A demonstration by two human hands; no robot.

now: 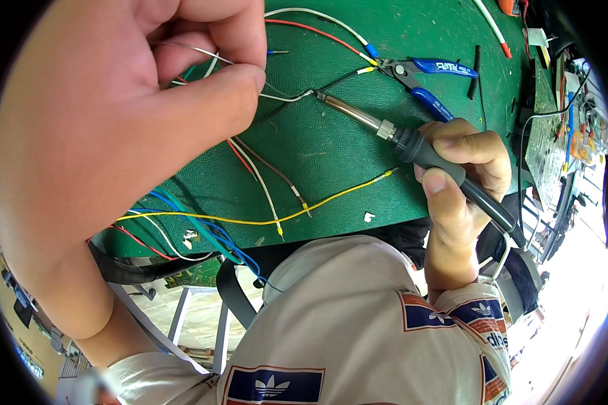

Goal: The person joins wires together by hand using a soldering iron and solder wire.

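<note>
My left hand [148, 101], large and close at the upper left, pinches a thin silvery solder wire [192, 48] between thumb and fingers. Its far end runs toward a white wire [284, 99] with a bared, shiny tip. In my right hand [473, 158] is a soldering iron [365, 120], gripped around its dark handle and slanting up to the left. The iron's tip meets the white wire's bare end, just above the green mat [358, 182]. Part of the wire bundle is hidden behind my left hand.
Blue-handled cutters [446, 66] lie beyond the iron, beside several ferruled wire ends. A yellow wire [250, 221] crosses the near mat, with blue wires [230, 236] hanging over its edge. The iron's pale cord [503, 256] drops at right. A black stick [476, 71] lies farther right.
</note>
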